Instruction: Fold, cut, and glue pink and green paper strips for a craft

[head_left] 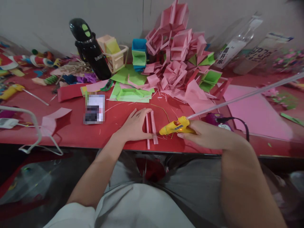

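Note:
My right hand is wrapped round a yellow hot glue gun, and a long clear glue stick juts from its back. The gun's nozzle points left and is at or close to the lower end of a folded pink paper piece. My left hand holds that piece against the table, fingertips at its far end and thumb near its close end. The paper has two narrow upright edges running away from me. Whether the nozzle touches the paper, I cannot tell.
Stacked pink paper boxes stand at the back beside green sheets and a black bottle. A phone-like blurred object lies left. Right are a pink sheet, a purple device with a cable, and a clear bottle.

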Available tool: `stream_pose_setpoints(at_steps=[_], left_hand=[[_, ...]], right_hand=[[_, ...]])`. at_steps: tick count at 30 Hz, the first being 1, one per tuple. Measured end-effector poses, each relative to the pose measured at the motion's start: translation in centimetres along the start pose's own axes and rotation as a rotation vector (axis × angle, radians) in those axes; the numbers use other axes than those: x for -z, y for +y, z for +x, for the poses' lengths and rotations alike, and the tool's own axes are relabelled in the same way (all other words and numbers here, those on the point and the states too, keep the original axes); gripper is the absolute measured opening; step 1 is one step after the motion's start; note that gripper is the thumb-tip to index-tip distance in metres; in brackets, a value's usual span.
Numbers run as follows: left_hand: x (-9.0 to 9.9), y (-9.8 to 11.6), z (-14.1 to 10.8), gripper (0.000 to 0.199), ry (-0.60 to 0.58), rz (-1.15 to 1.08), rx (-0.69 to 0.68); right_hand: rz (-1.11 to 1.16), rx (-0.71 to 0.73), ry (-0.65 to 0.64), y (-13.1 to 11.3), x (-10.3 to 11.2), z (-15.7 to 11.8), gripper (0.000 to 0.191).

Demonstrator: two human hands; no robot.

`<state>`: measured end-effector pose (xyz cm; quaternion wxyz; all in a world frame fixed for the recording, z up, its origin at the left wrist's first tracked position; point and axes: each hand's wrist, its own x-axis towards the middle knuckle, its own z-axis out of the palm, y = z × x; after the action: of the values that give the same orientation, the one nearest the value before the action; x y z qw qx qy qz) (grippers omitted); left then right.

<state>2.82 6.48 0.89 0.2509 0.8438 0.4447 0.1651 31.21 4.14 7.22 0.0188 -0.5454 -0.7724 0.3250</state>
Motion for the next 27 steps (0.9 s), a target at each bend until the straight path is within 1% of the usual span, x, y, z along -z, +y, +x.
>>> stream_pose_setpoints(at_steps=[3,5,11,17,22,27], left_hand=[[0.0,0.0,0.0,0.108,0.0,0.007,0.003],[0.0,0.0,0.0,0.107,-0.002,0.014,0.002],[0.2,0.2,0.0,0.107,-0.009,0.013,0.006],[0.2,0.2,0.1,0.105,-0.006,0.016,-0.005],[0.0,0.1,0.1,0.103,0.002,0.027,-0.008],[0.1,0.2,0.0,0.102,-0.002,0.025,0.0]], right_hand=[[-0.01,-0.053,-0.103,-0.6,0.4,-0.1,0.03],[-0.021,-0.047,-0.119,-0.9,0.6,-0.2,0.029],[-0.088,-0.069,-0.145,-1.2,0.7,-0.4,0.031],[-0.031,-0.064,-0.135,-1.3,0.6,-0.8,0.03],[-0.04,-0.057,-0.13,-1.6,0.6,-0.9,0.029],[-0.061,-0.037,-0.165,-1.4,0.5,-1.0,0.029]])
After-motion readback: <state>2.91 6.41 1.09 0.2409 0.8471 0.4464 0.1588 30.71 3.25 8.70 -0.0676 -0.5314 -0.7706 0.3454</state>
